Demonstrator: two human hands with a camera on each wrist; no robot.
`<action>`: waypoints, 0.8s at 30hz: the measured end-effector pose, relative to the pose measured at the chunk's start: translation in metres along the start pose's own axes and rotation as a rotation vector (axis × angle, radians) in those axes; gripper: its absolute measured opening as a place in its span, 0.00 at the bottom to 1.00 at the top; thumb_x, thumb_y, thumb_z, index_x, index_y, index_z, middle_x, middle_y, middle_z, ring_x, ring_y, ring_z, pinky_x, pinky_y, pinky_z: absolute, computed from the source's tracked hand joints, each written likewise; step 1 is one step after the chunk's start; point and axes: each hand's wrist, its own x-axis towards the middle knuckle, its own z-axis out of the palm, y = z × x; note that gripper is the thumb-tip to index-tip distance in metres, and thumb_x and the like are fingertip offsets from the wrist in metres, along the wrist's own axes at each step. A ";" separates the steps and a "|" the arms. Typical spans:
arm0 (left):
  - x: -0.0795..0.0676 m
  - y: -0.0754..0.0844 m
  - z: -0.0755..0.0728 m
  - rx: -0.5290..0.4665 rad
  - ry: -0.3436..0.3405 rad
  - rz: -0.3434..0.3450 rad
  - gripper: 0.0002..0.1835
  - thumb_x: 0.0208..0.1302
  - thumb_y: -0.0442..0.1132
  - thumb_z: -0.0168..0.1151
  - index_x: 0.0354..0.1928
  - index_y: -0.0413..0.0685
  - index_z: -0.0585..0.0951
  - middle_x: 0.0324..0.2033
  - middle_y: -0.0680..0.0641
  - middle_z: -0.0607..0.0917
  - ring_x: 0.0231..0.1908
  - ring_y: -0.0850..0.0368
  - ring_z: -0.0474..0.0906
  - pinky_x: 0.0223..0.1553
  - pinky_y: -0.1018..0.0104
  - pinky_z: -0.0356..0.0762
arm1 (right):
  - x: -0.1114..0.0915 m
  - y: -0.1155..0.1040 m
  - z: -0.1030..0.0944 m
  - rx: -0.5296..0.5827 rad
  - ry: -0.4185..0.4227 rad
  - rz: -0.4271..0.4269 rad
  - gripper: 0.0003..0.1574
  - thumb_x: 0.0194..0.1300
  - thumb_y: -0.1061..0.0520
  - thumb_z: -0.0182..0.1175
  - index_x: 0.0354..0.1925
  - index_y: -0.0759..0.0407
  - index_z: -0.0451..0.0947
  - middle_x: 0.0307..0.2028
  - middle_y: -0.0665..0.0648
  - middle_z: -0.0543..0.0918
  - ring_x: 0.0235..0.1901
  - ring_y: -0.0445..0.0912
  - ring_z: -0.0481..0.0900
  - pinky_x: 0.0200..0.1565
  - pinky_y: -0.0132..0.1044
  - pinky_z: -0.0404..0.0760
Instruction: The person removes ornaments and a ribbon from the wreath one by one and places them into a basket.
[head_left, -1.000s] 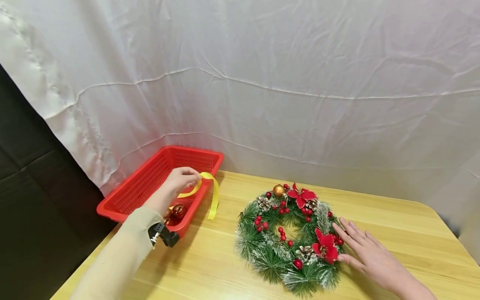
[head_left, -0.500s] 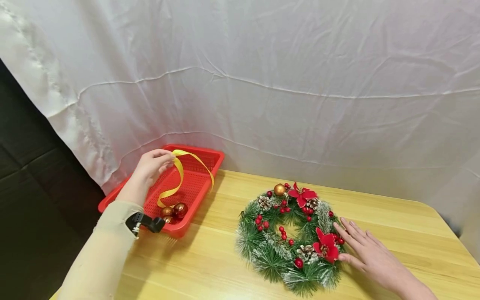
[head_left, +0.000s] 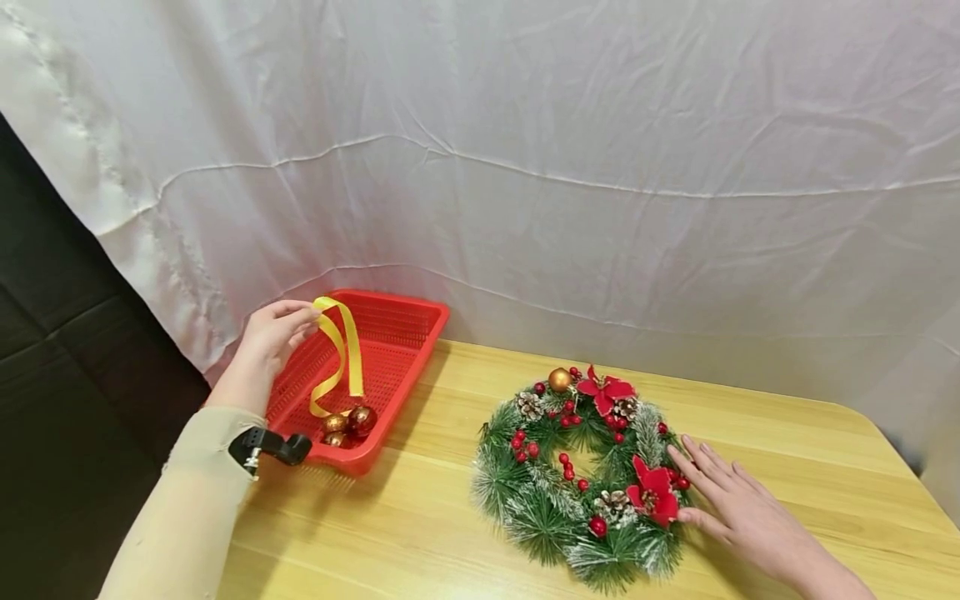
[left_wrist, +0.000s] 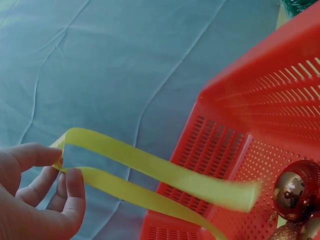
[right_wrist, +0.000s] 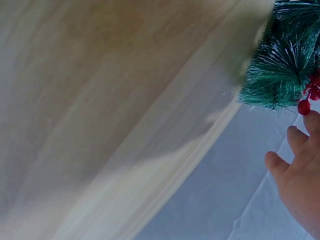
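Observation:
Over the left side of the red plastic basket [head_left: 393, 383], my left hand [head_left: 272, 335] pinches a yellow ribbon [head_left: 349, 350] between thumb and fingertips. Two lengths of ribbon hang from the pinch into the basket; the left wrist view shows the ribbon [left_wrist: 160, 172] running toward the baubles [left_wrist: 295, 192]. Several shiny copper-brown baubles [head_left: 362, 421] lie at the basket's near end. On the table a green wreath [head_left: 517, 508] bears red flowers, berries, pine cones and one gold bauble [head_left: 559, 380]. My right hand [head_left: 750, 521] has its fingers extended at the wreath's right edge, fingertips touching it.
The wooden table [head_left: 420, 533] carries the basket at left and the wreath at centre right. A pale curtain [head_left: 562, 208] hangs close behind the table's back edge. Dark panels [head_left: 75, 417] stand at the far left.
My left hand has moved left, drawing the ribbon back from the basket's right rim. The loose end, once outside over that rim, now hangs inside. The right hand has stayed put.

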 end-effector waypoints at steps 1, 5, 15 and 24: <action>0.000 -0.001 0.000 0.007 -0.008 -0.002 0.08 0.61 0.26 0.61 0.28 0.46 0.83 0.26 0.53 0.81 0.29 0.61 0.79 0.35 0.73 0.79 | 0.000 0.000 0.000 0.002 -0.001 0.002 0.47 0.65 0.40 0.58 0.74 0.50 0.50 0.74 0.55 0.45 0.70 0.36 0.30 0.64 0.29 0.23; -0.001 -0.004 0.002 0.037 -0.026 -0.004 0.08 0.61 0.27 0.62 0.29 0.49 0.82 0.27 0.54 0.81 0.29 0.62 0.79 0.36 0.73 0.79 | 0.000 0.000 0.000 0.001 0.000 0.002 0.47 0.65 0.40 0.58 0.74 0.51 0.50 0.74 0.55 0.45 0.70 0.36 0.30 0.64 0.29 0.23; -0.002 -0.006 0.011 0.050 -0.042 0.005 0.04 0.61 0.29 0.63 0.33 0.45 0.82 0.28 0.54 0.81 0.29 0.61 0.79 0.37 0.74 0.78 | -0.002 0.001 0.001 0.007 -0.002 0.004 0.47 0.65 0.40 0.58 0.75 0.50 0.50 0.74 0.55 0.44 0.70 0.36 0.30 0.65 0.31 0.23; -0.001 -0.006 0.049 0.061 -0.143 -0.018 0.03 0.63 0.30 0.62 0.37 0.43 0.79 0.30 0.52 0.82 0.33 0.60 0.78 0.44 0.71 0.77 | -0.001 0.001 0.000 0.000 0.004 0.004 0.48 0.65 0.41 0.58 0.75 0.50 0.50 0.74 0.55 0.44 0.70 0.37 0.31 0.65 0.30 0.23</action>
